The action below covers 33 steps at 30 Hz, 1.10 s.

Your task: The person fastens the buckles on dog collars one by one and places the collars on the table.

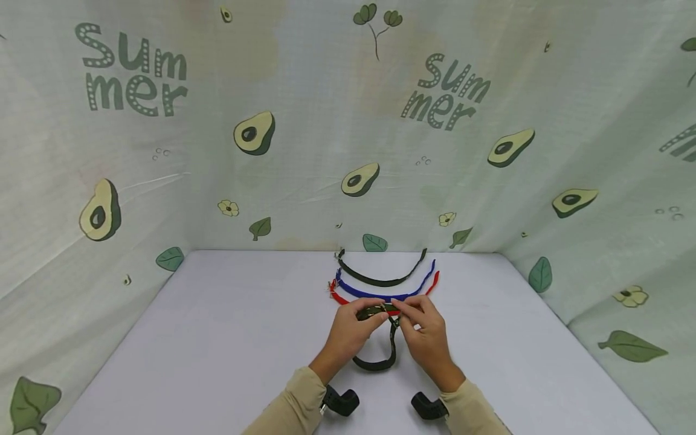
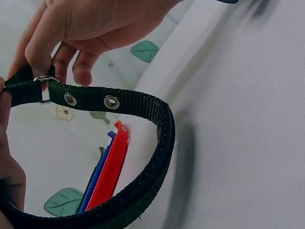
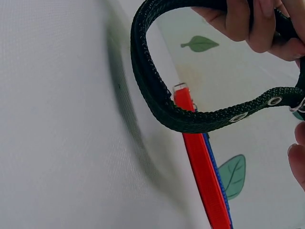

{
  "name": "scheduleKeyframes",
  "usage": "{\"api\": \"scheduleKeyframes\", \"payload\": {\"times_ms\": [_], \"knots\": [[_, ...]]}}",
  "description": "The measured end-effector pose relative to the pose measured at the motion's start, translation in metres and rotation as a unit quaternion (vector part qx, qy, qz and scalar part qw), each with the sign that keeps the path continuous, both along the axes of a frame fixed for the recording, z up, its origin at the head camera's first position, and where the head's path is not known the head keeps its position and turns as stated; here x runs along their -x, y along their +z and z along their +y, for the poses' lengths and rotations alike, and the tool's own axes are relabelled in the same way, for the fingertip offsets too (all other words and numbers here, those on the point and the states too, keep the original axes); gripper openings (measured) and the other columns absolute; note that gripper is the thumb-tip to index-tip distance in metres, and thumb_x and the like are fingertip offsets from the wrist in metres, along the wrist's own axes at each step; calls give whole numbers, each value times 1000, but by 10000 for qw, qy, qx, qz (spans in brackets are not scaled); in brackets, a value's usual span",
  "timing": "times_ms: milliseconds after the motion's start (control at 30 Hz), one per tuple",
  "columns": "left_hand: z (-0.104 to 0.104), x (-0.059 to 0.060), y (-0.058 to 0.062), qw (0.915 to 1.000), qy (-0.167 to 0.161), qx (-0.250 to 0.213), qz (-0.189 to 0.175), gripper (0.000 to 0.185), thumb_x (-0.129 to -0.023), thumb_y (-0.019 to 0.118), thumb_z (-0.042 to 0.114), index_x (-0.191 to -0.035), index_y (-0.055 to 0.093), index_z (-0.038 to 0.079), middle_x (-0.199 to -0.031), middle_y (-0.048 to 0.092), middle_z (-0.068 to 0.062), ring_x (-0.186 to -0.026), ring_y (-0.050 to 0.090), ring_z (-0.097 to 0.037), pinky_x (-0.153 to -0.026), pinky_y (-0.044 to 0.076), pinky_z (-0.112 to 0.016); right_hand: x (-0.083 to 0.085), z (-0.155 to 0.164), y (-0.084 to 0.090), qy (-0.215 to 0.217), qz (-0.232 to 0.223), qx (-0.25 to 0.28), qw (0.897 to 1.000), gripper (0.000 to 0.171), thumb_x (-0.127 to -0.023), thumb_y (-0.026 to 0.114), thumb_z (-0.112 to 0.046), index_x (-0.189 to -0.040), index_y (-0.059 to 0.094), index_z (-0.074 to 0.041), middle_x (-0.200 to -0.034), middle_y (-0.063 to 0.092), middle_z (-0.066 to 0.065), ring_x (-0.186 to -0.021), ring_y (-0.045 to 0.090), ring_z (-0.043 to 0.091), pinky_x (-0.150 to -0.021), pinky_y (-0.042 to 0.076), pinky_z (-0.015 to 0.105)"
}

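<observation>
Dark green collar sits looped above the counter, and I see both grips pinching it at the buckle end: left hand and right hand. Just behind lie red collar, blue collar and another dark collar.

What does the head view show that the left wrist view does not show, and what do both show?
Only the head view shows both hands, the left hand and right hand, gripping the dark green collar, plus a second dark collar lying farthest back on the white table.

Only the left wrist view shows the held collar's metal eyelets and ring up close.

Both show the red collar and blue collar lying side by side.
</observation>
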<state>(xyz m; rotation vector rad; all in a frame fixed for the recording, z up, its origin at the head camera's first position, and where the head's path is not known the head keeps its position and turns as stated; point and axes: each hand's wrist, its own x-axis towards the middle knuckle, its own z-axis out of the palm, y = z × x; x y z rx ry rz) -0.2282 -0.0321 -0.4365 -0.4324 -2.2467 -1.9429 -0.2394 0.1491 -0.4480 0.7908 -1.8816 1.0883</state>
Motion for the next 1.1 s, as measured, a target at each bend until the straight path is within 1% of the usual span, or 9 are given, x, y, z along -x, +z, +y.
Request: {"api": "scheduleKeyframes", "payload": {"times_ms": [67, 200, 367, 600, 800, 900, 967, 1067, 1100], "knots": [[0, 0, 0, 10000, 66, 46, 5, 29, -91, 76, 30, -115, 75, 15, -108, 70, -1, -83, 62, -13, -66, 53, -24, 0, 0, -1, 12, 5, -22, 10000, 37, -80, 61, 18, -107, 77, 0, -97, 62, 9, -71, 58, 16, -66, 46, 12], [-1, -1, 1, 9999, 127, 25, -108, 29, -92, 75, 31, -116, 75, 15, -102, 69, 0, -75, 58, -13, -60, 49, -23, 0, 0, 0, 13, -73, -79, 9999, 37, -78, 62, 19, -106, 77, 1, -96, 62, 9, -71, 58, 14, -66, 45, 11], [-1, -1, 1, 9999, -19, -14, -160, 30, -93, 73, 30, -119, 75, 16, -94, 68, -1, -67, 54, -13, -55, 45, -23, -6, -4, 8, 160, -215, -15, 9996, 35, -76, 62, 24, -101, 76, 6, -92, 63, 11, -69, 56, 15, -64, 44, 10], [-1, 0, 0, 9998, -120, -54, -129, 28, -95, 71, 33, -117, 72, 15, -97, 71, 2, -76, 60, -15, -60, 49, -25, -25, -11, 32, 416, -518, 32, 9978, 31, -78, 64, 24, -104, 73, 10, -93, 66, 15, -73, 59, 20, -64, 47, 13], [1, 1, -2, 9986, -374, -360, -131, 26, -101, 63, 31, -113, 65, 8, -88, 72, -1, -59, 55, -15, -56, 45, -25, -32, -15, 36, 696, -829, -7, 9941, 30, -81, 66, 19, -110, 70, 12, -98, 68, 17, -74, 59, 14, -62, 49, 17], [2, 0, -1, 9980, -404, -460, -158, 23, -102, 60, 28, -112, 61, 7, -86, 70, -6, -57, 54, -14, -55, 43, -27, -34, -18, 34, 682, -1168, -26, 9908, 31, -84, 69, 13, -115, 68, 11, -101, 68, 16, -76, 58, 11, -62, 50, 20], [3, 0, -1, 9976, -445, -502, -148, 22, -103, 59, 25, -112, 61, 6, -83, 68, -9, -57, 54, -15, -56, 44, -30, -35, -19, 33, 706, -1522, 34, 9858, 32, -86, 69, 9, -119, 67, 9, -102, 67, 14, -77, 60, 11, -63, 52, 22], [3, -1, 0, 9972, -561, -465, -145, 20, -103, 58, 23, -113, 62, 6, -82, 66, -14, -58, 56, -15, -58, 48, -36, -31, -18, 26, 818, -2075, 227, 9745, 31, -92, 67, 3, -122, 66, 6, -103, 65, 12, -75, 64, 16, -62, 55, 27], [3, -1, 0, 9971, -602, -454, -138, 21, -103, 57, 23, -114, 62, 6, -83, 66, -14, -59, 56, -15, -59, 48, -37, -29, -17, 23, 865, -2304, 354, 9686, 29, -93, 67, 1, -122, 66, 3, -101, 66, 11, -74, 66, 18, -62, 56, 28]]}}
